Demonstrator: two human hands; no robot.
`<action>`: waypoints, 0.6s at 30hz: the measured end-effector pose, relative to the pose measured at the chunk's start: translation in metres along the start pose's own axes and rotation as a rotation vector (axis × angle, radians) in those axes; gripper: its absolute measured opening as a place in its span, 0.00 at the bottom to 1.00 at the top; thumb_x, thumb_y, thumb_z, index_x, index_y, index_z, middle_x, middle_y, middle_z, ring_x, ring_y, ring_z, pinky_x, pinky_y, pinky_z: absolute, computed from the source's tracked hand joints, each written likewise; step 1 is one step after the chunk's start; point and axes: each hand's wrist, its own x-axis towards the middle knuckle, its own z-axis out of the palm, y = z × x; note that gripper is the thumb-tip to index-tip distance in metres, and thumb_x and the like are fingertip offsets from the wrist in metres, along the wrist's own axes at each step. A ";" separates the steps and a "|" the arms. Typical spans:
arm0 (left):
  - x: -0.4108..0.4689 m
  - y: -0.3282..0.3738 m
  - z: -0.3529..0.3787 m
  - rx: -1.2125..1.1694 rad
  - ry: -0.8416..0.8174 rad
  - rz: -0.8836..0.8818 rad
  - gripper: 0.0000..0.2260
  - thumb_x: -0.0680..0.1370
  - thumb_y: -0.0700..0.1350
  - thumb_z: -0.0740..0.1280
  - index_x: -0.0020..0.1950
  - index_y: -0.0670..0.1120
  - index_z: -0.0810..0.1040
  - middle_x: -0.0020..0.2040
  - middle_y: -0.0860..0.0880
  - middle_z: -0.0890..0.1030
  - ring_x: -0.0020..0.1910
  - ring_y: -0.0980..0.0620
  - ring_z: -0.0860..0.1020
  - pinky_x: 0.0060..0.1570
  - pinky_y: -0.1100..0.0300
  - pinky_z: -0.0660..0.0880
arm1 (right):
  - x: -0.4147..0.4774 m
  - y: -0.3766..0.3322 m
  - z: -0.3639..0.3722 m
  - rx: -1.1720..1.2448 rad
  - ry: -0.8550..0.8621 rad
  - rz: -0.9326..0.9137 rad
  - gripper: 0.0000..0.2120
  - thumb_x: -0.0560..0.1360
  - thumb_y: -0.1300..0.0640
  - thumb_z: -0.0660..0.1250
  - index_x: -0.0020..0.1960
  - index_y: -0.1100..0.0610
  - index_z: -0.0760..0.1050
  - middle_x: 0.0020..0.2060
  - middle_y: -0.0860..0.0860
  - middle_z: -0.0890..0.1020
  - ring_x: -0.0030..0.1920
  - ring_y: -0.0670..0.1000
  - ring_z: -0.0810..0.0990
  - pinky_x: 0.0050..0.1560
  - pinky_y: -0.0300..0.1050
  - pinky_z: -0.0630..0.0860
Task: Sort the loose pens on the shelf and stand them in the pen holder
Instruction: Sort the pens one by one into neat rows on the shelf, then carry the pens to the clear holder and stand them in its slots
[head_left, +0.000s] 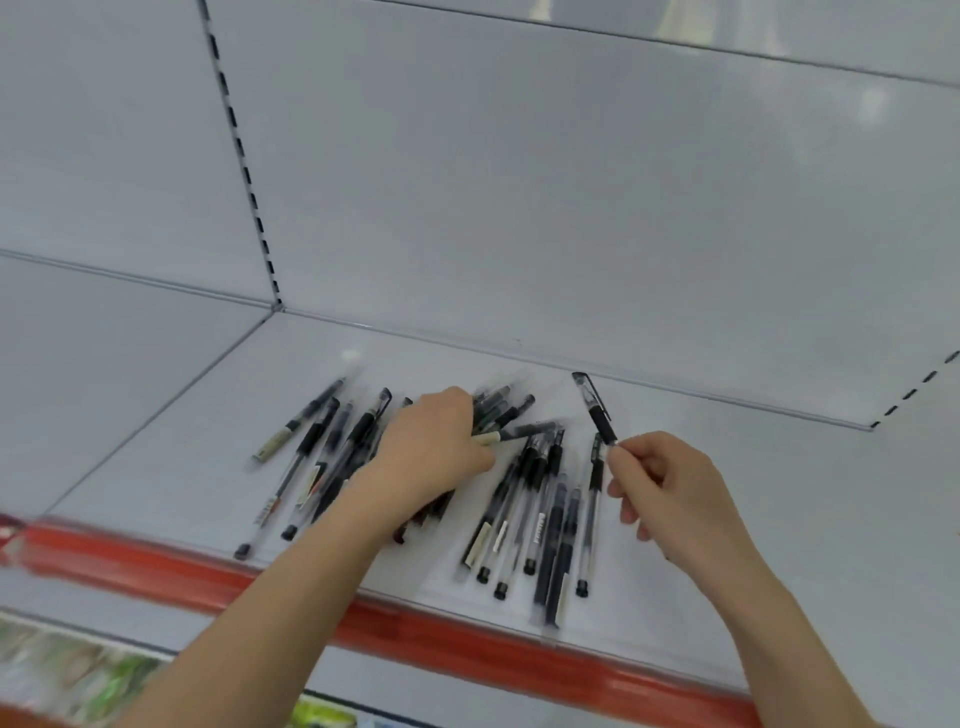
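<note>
**Both hands loaded, and no holder in sight**

The left hand is curling round a bundle of pens mid-frame, with its fingers wrapped over the barrels. The right hand is pinching a single black pen by its lower end, centre right, with the cap pointing up and away. The other loose pens are lying on the shelf. One fan is sitting left of the left hand, and a second row is lying between the hands, its ends nearing the red edge strip along the front.

Here is how I'm reading the risks. The bundle is splaying at different angles, so a barrel could be slipping free on the lift. The left forearm is crossing just above pens near the front lip, and a careless drag could be sweeping some over the strip. The pinch on the single pen is sitting far from its middle, so it may be swinging or twisting.

The pen holder is not showing anywhere, so the carry is anyone's guess. The left palm is hiding how many pens it is gripping, blur is smearing the bundle's tips, and the labels are unreadable.
</note>
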 end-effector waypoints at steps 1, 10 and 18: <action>0.001 -0.003 -0.004 -0.094 -0.013 -0.025 0.12 0.73 0.45 0.65 0.37 0.44 0.62 0.33 0.49 0.66 0.30 0.53 0.64 0.27 0.61 0.59 | 0.001 -0.004 -0.001 0.054 0.006 -0.003 0.06 0.77 0.57 0.62 0.43 0.56 0.75 0.29 0.49 0.79 0.21 0.40 0.73 0.19 0.29 0.64; -0.006 -0.055 -0.026 -1.341 0.064 -0.228 0.07 0.72 0.35 0.65 0.35 0.40 0.70 0.29 0.44 0.69 0.24 0.51 0.68 0.23 0.66 0.66 | 0.003 -0.060 0.033 0.448 0.004 -0.044 0.07 0.77 0.59 0.63 0.41 0.60 0.76 0.24 0.49 0.77 0.22 0.46 0.71 0.20 0.36 0.66; -0.057 -0.139 -0.087 -1.666 0.095 -0.117 0.04 0.76 0.37 0.62 0.42 0.41 0.73 0.32 0.47 0.73 0.24 0.55 0.73 0.25 0.65 0.73 | -0.018 -0.144 0.144 0.625 -0.137 -0.141 0.07 0.78 0.58 0.60 0.45 0.59 0.75 0.27 0.49 0.79 0.25 0.46 0.75 0.24 0.35 0.71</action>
